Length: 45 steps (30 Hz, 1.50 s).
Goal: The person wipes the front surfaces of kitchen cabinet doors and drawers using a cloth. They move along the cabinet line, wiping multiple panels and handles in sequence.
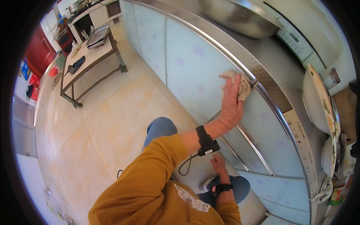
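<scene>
My left hand (232, 105) presses a crumpled beige cloth (244, 87) against the upper part of a pale blue glass cabinet door (197, 62). The cloth touches the metal trim (254, 81) along the top of the door. My fingers lie over the cloth, and part of it bunches out on either side. Lower down, my right hand (218, 164) is curled beside my bent right knee, with nothing visible in it. Drawer fronts (250, 154) with metal strips lie to the right of my left forearm.
Above the cabinet runs a metal countertop (267, 59) holding a large steel bowl (244, 19), a white appliance with a control panel (295, 42) and bowls of food (317, 101). A low table (92, 59) with metal trays (98, 35) stands on the tiled floor (112, 112).
</scene>
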{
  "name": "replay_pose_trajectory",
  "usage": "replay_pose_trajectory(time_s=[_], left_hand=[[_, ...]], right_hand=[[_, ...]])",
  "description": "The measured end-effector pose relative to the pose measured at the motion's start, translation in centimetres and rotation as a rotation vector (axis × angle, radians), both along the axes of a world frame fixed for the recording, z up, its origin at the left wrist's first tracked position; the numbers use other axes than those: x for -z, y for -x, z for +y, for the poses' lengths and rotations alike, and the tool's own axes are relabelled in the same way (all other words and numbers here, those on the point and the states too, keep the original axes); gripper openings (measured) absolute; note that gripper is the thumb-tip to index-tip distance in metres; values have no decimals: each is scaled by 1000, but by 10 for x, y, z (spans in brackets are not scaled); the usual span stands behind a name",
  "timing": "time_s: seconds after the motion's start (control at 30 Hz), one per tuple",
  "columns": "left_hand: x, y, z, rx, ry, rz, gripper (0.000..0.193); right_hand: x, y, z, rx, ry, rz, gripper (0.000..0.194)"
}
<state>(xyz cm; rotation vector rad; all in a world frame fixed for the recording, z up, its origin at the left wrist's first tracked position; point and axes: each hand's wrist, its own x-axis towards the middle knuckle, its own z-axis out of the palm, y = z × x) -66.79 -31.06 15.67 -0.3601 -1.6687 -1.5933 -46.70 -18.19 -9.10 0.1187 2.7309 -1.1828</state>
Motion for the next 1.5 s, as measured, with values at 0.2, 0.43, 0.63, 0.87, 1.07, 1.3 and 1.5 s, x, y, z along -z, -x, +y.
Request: replay_pose_trajectory(time_s=[0.2,0.43,0.63,0.87,1.07,1.3,1.5], left_hand=[[32,1,2,59,-30,14,67],[96,-19,-6,38,-26,-238,68],[115,-21,-18,99,-114,-281,60],[136,-34,-86,832,-796,-714,37],[120,-43,-129,1170,-1213,-805,38],[93,-46,-156,1197,-1384,-793,37],[89,-34,-177,1133,-1388,-727,37]], right_hand=[[6,0,0,-16,-19,-75,31],[20,-3,7,-64,-35,3,29],[1,17,17,-27,-59,-133,30],[-79,62,-9,33,239,4,37],[-145,83,-59,16,686,61,45],[-130,79,-74,-41,445,-166,45],[-132,63,-64,2,378,-206,41]])
